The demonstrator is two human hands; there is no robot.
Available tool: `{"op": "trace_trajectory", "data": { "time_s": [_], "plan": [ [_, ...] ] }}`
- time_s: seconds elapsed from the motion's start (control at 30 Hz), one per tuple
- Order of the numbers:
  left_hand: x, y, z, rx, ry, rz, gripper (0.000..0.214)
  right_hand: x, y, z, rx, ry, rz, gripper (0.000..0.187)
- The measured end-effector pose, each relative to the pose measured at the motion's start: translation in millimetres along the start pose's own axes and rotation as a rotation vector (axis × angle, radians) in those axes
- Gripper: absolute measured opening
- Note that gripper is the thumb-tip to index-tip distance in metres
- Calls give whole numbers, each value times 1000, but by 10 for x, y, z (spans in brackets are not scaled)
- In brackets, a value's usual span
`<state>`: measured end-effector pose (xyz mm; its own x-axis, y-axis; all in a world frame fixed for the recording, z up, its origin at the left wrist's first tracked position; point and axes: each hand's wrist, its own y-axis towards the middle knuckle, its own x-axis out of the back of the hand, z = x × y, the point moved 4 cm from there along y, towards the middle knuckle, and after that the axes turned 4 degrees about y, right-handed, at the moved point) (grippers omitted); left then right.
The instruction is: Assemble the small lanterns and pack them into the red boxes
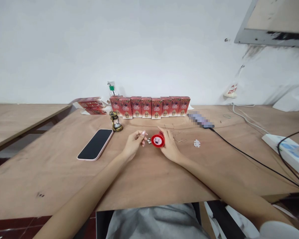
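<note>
My right hand (169, 144) is wrapped round a red object with a round base (157, 140). That base is turned toward me and has a pale recess with a small dark part in the middle. To its left, my left hand (135, 142) is closed, thumb against fingers; whatever sits in the pinch is too small to make out. Between the two hands lie several small silvery discs (149, 141), like button cells. Thin bent wire hooks (178, 136) are spread to the right of my right hand, and a small pile of white round pieces (197, 143) lies further right.
A bronze-coloured mini lantern (116, 121) stands behind a pink-cased phone (95, 144). Several red boxes (147, 108) line the wall, with flattened red packaging (93, 105) at their left. A blurred device (200, 120) trails a black cable rightward, near a white power strip (286, 152).
</note>
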<state>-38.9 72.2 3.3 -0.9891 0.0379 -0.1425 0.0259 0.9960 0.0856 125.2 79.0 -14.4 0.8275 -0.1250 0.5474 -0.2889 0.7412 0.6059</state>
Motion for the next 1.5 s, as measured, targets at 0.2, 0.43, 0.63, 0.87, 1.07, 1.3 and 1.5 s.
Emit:
{"op": "trace_trajectory", "data": {
  "time_s": [0.2, 0.43, 0.63, 0.87, 1.07, 1.3, 1.5],
  "plan": [
    [14, 9, 34, 120, -142, -8, 22, 6, 8, 0, 11, 40, -30, 69],
    [39, 24, 80, 216, -199, -59, 15, 4, 14, -12, 20, 39, -39, 61],
    [25, 17, 68, 243, -196, -39, 15, 12, 14, -6, 21, 37, -53, 59],
    [23, 5, 14, 138, -117, -28, 31, 15, 17, 3, 16, 31, -42, 58],
    [30, 26, -46, -95, 106, -34, 47, 18, 14, 9, -4, 28, -50, 58],
    [-1, 5, -75, -179, 259, -10, 48, 30, 19, 25, 0, 41, -64, 51],
    [-124, -213, -197, -447, 521, 59, 28, 44, 3, 109, 47, 83, -32, 53]
  ]
}}
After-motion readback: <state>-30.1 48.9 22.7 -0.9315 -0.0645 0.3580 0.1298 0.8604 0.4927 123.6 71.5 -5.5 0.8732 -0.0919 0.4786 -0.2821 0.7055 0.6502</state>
